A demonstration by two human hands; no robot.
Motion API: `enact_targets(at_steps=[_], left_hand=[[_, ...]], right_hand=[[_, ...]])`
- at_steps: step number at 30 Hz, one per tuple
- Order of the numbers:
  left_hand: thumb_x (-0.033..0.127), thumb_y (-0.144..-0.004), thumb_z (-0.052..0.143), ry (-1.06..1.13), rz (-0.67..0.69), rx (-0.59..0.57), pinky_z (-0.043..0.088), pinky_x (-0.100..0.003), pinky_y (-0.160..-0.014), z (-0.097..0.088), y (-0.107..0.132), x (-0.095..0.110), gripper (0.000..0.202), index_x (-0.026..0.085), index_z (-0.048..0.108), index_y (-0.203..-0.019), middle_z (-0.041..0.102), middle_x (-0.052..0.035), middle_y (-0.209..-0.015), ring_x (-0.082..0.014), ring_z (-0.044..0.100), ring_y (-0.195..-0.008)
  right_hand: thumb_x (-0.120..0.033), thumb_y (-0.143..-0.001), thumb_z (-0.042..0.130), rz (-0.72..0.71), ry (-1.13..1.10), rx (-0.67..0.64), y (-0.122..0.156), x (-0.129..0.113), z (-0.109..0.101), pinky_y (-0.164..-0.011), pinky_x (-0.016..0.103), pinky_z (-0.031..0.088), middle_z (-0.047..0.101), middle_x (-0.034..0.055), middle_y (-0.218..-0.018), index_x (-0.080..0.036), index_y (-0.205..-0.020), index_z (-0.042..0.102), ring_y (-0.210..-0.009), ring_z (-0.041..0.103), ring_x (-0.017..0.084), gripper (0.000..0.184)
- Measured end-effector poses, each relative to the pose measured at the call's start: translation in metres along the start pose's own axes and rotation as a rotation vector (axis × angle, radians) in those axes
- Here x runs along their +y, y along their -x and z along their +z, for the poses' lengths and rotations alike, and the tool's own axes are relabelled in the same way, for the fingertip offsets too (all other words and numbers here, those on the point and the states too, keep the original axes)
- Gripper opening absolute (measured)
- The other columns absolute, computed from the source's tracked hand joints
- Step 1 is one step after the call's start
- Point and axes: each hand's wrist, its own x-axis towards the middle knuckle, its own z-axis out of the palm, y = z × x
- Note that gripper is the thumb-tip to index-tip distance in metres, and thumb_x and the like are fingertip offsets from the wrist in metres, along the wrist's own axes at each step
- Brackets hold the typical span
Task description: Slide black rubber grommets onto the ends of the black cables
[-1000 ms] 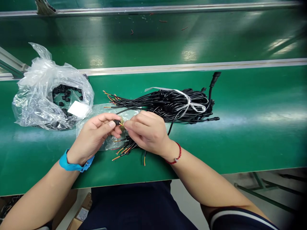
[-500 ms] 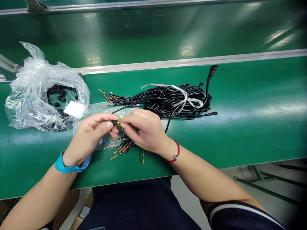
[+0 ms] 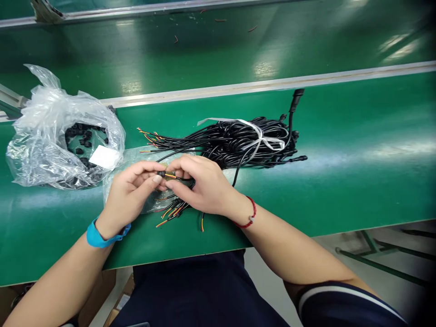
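Observation:
My left hand [image 3: 131, 190] pinches a small black plastic cap [image 3: 161, 174] between thumb and fingertips. Coloured wire ends, yellow and orange, run from that cap into a black cable [image 3: 185, 179]. My right hand [image 3: 202, 184] curls round this cable, its thumb and forefinger on either side of the bare wires; its inner fingers are partly hidden. Under both hands lies a flat clear plastic bag [image 3: 146, 156]. Several cable ends with stripped coloured wires [image 3: 173, 211] lie just below the right hand, some with black caps on them.
A bundle of coiled black cables [image 3: 235, 141], tied with a white strip [image 3: 260, 136], lies beyond my right hand. At left stands an open clear bag [image 3: 44, 136] of black caps [image 3: 81, 136] with a white label [image 3: 105, 157]. A metal rail [image 3: 204, 91] edges the green table [image 3: 340, 181].
My right thumb and forefinger have parted from their pinch on the wire, so more of the coloured wires shows. The left hand keeps the cap. The view has shifted slightly.

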Motion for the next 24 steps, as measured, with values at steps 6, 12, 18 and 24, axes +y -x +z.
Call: enact_targets(at_steps=[6, 12, 18, 24], left_hand=[[0.022, -0.080, 0.068, 0.029, -0.002, 0.081, 0.055, -0.024, -0.068, -0.005, -0.005, -0.002, 0.017, 0.018, 0.066, -0.096, 0.071, -0.0023, -0.072, -0.0133, 0.067, -0.067], [0.022, -0.079, 0.069, 0.032, -0.010, 0.073, 0.054, -0.024, -0.068, -0.007, -0.007, -0.002, 0.016, 0.016, 0.067, -0.094, 0.071, -0.0027, -0.073, -0.0136, 0.067, -0.067], [0.020, -0.079, 0.069, -0.029, 0.020, 0.009, 0.055, -0.024, -0.065, -0.001, -0.006, -0.005, 0.015, 0.016, 0.069, -0.093, 0.069, -0.0015, -0.074, -0.0128, 0.067, -0.067], [0.029, -0.085, 0.062, 0.088, -0.139, -0.049, 0.049, -0.020, -0.049, 0.004, -0.009, -0.011, 0.016, 0.014, 0.067, -0.089, 0.065, 0.0009, -0.063, -0.0088, 0.060, -0.049]], right_hand=[[-0.012, -0.080, 0.054, 0.002, 0.038, -0.055, 0.004, 0.008, -0.012, -0.081, 0.032, 0.044, 0.066, 0.0022, -0.088, -0.018, -0.107, 0.051, -0.083, 0.060, 0.016, 0.028], [-0.014, -0.089, 0.049, -0.026, 0.017, 0.043, 0.002, 0.012, -0.009, -0.069, 0.026, 0.045, 0.062, 0.0023, -0.078, -0.018, -0.085, 0.056, -0.073, 0.056, 0.013, 0.009], [-0.015, -0.090, 0.046, -0.114, 0.136, -0.018, 0.002, 0.017, -0.003, -0.071, 0.029, 0.044, 0.057, 0.0018, -0.072, -0.017, -0.089, 0.062, -0.069, 0.050, 0.014, 0.016], [-0.018, -0.093, 0.044, -0.168, 0.245, 0.018, 0.003, 0.020, -0.003, -0.069, 0.029, 0.042, 0.058, 0.0033, -0.073, -0.015, -0.089, 0.063, -0.070, 0.048, 0.015, 0.020]])
